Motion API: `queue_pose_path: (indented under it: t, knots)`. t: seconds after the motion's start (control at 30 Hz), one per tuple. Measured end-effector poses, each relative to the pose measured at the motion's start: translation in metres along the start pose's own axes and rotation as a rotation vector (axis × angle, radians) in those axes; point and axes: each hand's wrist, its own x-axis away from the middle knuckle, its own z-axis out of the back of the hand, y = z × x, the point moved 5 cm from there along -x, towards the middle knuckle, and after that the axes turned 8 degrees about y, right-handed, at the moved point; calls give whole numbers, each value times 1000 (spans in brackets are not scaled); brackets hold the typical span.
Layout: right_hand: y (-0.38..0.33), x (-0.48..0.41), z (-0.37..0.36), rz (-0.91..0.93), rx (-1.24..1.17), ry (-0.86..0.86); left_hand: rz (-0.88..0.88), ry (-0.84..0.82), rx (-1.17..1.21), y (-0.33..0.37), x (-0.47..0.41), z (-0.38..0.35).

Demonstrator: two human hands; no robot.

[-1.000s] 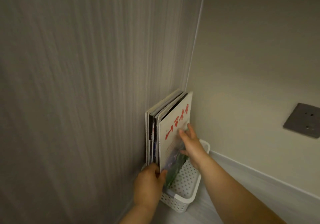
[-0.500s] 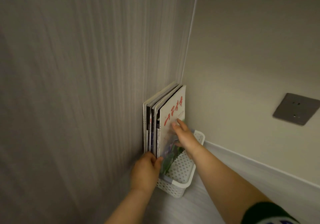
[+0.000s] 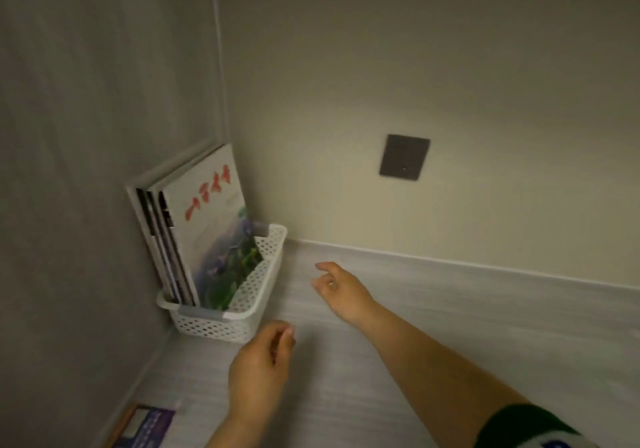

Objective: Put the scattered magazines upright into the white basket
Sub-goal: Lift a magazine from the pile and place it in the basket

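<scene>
A loose magazine (image 3: 145, 425) lies near left on the floor (image 3: 450, 326), cut off by the frame. The left hand (image 3: 258, 369) hovers loosely curled, empty, just before the basket (image 3: 214, 326). The right hand (image 3: 337, 288) (also empty, fingers relaxed) is further right. The magazines (image 3: 207, 225) stand upright in the basket in the far left corner.

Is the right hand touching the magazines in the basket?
Apart. The head view shows grey surface between the right hand and the basket with the magazines.

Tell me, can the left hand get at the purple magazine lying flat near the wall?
Probably yes: the left hand holds nothing, and nothing visible stands between it and the magazine, which lies close by.
</scene>
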Motion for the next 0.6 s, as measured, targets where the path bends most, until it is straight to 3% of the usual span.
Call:
queue_pose_path:
  t: [0.33, 0.5, 0.6]
  knots:
    - [212, 124, 207, -167, 198, 195, -120, -206, -122, 97, 114, -164]
    - [328, 200, 322, -390, 338, 488, -225, -367, -181, 145, 175, -257]
    - [382, 239, 371, -534, 552, 438, -314, -467, -310, 169, 208, -303]
